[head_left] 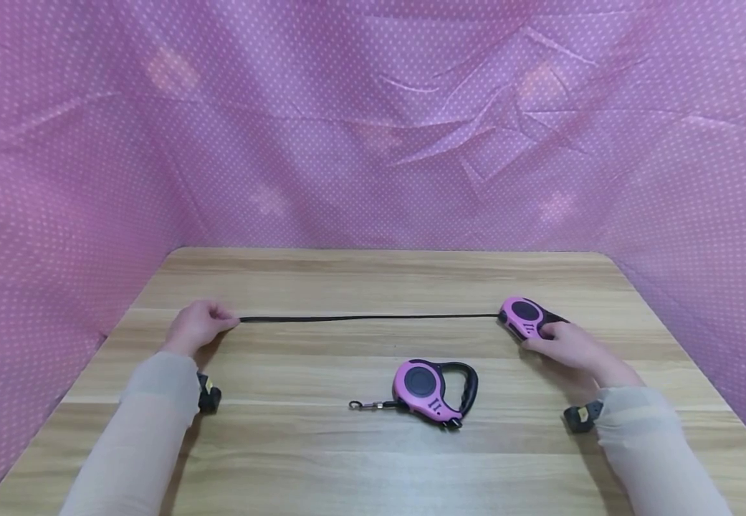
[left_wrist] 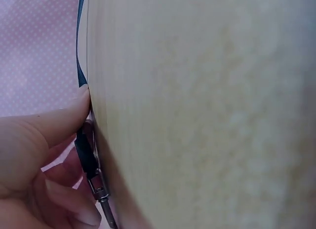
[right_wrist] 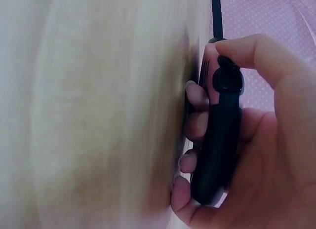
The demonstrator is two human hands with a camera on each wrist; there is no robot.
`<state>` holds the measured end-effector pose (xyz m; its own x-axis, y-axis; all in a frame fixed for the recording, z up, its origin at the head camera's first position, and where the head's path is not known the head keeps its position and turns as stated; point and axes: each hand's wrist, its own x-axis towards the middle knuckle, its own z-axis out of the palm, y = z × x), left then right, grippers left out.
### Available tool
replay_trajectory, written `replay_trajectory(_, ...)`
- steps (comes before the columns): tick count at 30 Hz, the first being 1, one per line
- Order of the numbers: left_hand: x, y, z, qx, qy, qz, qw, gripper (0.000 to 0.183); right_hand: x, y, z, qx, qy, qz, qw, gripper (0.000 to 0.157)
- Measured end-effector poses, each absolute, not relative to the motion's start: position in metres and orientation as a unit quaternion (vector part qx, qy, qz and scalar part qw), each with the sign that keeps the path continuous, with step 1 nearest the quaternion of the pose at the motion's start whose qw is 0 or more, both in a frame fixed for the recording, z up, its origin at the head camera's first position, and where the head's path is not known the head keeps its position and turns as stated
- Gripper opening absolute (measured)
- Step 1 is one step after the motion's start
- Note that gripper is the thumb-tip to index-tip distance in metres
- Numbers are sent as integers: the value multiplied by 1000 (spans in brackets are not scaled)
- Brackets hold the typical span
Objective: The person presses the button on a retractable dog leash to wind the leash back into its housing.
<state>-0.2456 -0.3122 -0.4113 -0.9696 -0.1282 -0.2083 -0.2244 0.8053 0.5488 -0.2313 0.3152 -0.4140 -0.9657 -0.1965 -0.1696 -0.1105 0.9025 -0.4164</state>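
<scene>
My right hand (head_left: 569,347) grips the black handle (right_wrist: 217,145) of a pink and black retractable dog leash (head_left: 526,315) at the table's right side. In the right wrist view its fingers curl round the handle, and the thumb lies near the black button (right_wrist: 228,73). A black strap (head_left: 373,317) runs out of that leash, straight across the table to the left. Its far end is pinched by my left hand (head_left: 198,326). The left wrist view shows a metal clip (left_wrist: 101,192) hanging past the fingers. A second pink retractable leash (head_left: 421,383) lies untouched between the forearms.
The second leash's short clip end (head_left: 373,405) points left. Under everything is a wood-grain table (head_left: 295,459) with rounded far corners. Pink dotted cloth (head_left: 360,143) hangs behind it and along both sides. Each wrist wears a small black camera (head_left: 208,394).
</scene>
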Motion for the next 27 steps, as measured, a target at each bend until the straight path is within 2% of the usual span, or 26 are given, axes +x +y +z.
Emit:
replay_trajectory(5,-243,-309,-409,-88,957,264,84,33,-231,310,-415,-71,969,-212,103,45)
replay_trajectory(11,-242,-307,-408,-84,958,257,93,41,-230,310,-414,-53,965,-239,98,48)
replay_trajectory(18,-241,-306,-408,-100,926,341,127,43,-229,309,-414,-27,969,-234,75,52)
replay_trajectory(27,-238,-298,-401,-76,952,283,83,53,-226,309,-416,1,966,-254,51,61)
